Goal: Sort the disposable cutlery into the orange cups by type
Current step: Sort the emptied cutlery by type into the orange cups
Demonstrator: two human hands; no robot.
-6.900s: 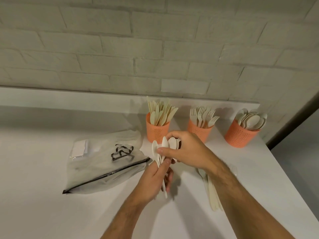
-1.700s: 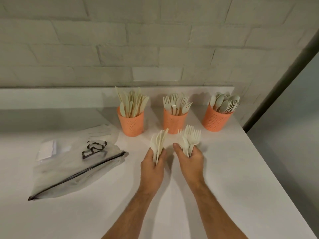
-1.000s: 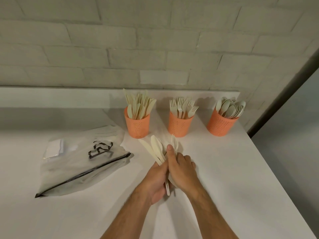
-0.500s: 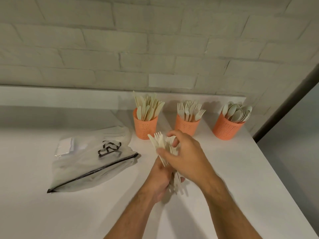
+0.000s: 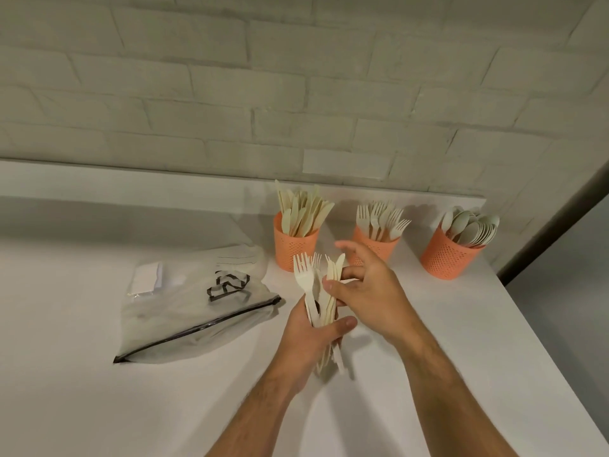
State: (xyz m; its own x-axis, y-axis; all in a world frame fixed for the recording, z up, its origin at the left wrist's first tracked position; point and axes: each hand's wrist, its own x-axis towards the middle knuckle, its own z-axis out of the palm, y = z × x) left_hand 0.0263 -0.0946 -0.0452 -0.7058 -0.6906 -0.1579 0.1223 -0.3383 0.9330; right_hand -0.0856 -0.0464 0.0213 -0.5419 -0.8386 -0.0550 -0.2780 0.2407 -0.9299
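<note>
Three orange cups stand at the back of the white table: the left cup [image 5: 294, 250] holds knives, the middle cup [image 5: 379, 247] forks, the right cup [image 5: 445, 255] spoons. My left hand [image 5: 313, 334] grips a mixed bundle of cream cutlery [image 5: 318, 291] upright above the table, forks and knife tips showing at its top. My right hand [image 5: 365, 291] is against the bundle's right side, thumb and fingers pinching pieces in it while the index finger sticks out.
A clear zip bag [image 5: 197, 305] with a black zipper and logo lies on the table to the left of my hands. A brick wall and a low ledge run behind the cups. The table's right edge [image 5: 527, 341] drops off close to the spoon cup.
Since 1.7 s ago the two separate handfuls have been joined into one bundle in my left hand. My right hand now works at the bundle's right side.
</note>
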